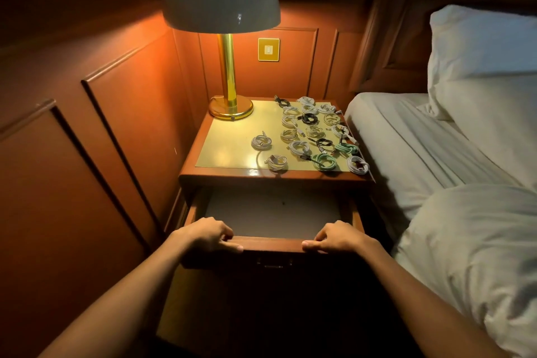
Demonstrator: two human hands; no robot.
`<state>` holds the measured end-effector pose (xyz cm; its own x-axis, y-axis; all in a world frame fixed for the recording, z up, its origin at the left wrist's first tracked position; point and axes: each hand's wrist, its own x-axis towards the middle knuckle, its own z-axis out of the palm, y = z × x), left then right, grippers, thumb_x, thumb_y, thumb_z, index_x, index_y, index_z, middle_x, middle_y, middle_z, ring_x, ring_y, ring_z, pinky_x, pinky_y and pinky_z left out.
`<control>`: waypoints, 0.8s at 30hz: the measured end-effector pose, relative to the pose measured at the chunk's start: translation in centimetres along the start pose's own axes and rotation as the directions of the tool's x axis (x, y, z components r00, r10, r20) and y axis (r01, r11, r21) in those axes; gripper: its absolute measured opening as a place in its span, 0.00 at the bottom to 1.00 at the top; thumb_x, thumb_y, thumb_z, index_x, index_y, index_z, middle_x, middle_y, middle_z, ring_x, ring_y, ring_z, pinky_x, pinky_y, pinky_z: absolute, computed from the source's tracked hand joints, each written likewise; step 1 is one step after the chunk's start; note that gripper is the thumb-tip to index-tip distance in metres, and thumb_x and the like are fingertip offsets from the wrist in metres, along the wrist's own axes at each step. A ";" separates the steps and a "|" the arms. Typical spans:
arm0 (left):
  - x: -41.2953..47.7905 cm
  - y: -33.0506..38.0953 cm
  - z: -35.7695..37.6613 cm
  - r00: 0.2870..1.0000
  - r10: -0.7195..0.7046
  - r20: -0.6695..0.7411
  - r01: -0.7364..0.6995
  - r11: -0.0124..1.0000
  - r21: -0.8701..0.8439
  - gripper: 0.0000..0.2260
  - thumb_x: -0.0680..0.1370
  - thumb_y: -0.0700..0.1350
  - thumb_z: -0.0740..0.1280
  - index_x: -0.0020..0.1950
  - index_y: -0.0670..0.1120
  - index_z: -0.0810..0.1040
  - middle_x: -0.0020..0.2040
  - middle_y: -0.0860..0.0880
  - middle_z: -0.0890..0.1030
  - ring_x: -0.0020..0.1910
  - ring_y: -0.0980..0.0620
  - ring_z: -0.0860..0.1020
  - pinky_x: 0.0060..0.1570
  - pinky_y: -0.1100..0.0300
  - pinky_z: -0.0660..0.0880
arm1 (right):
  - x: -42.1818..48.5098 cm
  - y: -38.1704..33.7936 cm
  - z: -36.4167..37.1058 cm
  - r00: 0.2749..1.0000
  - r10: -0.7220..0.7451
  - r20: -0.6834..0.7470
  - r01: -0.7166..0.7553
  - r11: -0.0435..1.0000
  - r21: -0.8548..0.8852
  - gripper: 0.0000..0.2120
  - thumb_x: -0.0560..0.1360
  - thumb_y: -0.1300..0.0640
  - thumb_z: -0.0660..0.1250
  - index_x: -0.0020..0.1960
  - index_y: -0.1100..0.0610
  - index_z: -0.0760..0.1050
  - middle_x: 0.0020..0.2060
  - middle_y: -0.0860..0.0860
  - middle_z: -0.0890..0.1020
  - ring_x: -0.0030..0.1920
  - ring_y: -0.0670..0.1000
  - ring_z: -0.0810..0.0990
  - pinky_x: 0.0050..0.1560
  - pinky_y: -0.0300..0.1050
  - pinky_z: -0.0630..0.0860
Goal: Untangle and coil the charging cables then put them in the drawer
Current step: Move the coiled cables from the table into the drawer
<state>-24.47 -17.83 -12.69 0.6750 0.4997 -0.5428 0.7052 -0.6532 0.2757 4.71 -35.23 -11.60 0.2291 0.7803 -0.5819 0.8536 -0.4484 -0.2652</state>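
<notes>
Both arms reach in. The left hand [207,234] and right hand [338,237] each clamp the front edge of the pulled-out drawer [273,243], fingers curled over the top, thumbs flat along the outer face. The bed [406,139] flanks the nightstand [261,176] on the right. A lit brass lamp [228,73] stands back left. The coiled charging cables [298,147] lie across the nightstand's right half.

Coiled cables [312,131] on nightstand [226,174] right of lamp [229,81]; drawer [271,243] below.
</notes>
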 end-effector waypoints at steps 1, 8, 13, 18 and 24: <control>-0.4 0.1 0.4 1.000 -0.001 0.002 0.001 1.000 -0.008 0.31 0.71 0.75 0.61 0.60 0.52 0.79 0.54 0.53 0.81 0.49 0.55 0.78 0.47 0.62 0.74 | -0.5 0.0 0.5 1.000 -0.003 0.000 0.003 1.000 -0.003 0.31 0.70 0.24 0.60 0.55 0.46 0.85 0.49 0.46 0.85 0.48 0.46 0.81 0.44 0.39 0.76; -2.3 1.1 1.9 1.000 -0.020 0.005 0.021 0.998 -0.059 0.32 0.73 0.71 0.64 0.65 0.49 0.78 0.58 0.52 0.81 0.51 0.56 0.77 0.47 0.64 0.73 | -2.5 -0.1 1.9 1.000 0.001 0.008 -0.001 1.000 0.001 0.30 0.70 0.23 0.60 0.52 0.44 0.86 0.50 0.50 0.85 0.51 0.51 0.83 0.43 0.39 0.75; -3.2 1.2 2.3 1.000 -0.024 0.002 0.024 0.998 -0.064 0.33 0.72 0.73 0.63 0.65 0.50 0.78 0.58 0.52 0.81 0.52 0.56 0.79 0.48 0.64 0.75 | -2.6 -0.3 2.2 0.999 0.011 0.040 -0.011 1.000 -0.002 0.29 0.71 0.25 0.60 0.50 0.46 0.86 0.42 0.49 0.83 0.41 0.47 0.79 0.40 0.39 0.72; -2.5 1.9 -1.1 0.999 0.012 -0.036 -0.021 0.964 -0.263 0.19 0.77 0.63 0.67 0.53 0.50 0.83 0.46 0.55 0.84 0.41 0.58 0.83 0.41 0.61 0.79 | -1.6 -1.1 -1.6 0.997 -0.043 0.056 0.042 0.999 0.017 0.23 0.75 0.36 0.69 0.55 0.54 0.85 0.47 0.52 0.86 0.47 0.50 0.84 0.43 0.39 0.74; 5.4 2.8 -11.0 0.718 -0.117 -0.686 -0.055 0.973 -0.224 0.12 0.78 0.40 0.69 0.60 0.52 0.80 0.56 0.51 0.82 0.54 0.53 0.79 0.54 0.58 0.77 | 2.3 -8.0 -10.6 0.800 -0.196 -0.568 0.314 0.942 0.117 0.23 0.72 0.51 0.76 0.65 0.56 0.78 0.57 0.53 0.83 0.54 0.48 0.81 0.51 0.37 0.75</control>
<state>-16.47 -10.67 -6.11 0.5510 0.8256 0.1217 0.6975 -0.5357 0.4759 3.31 -25.24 -2.65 0.2817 0.9592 0.0230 0.8212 -0.2286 -0.5228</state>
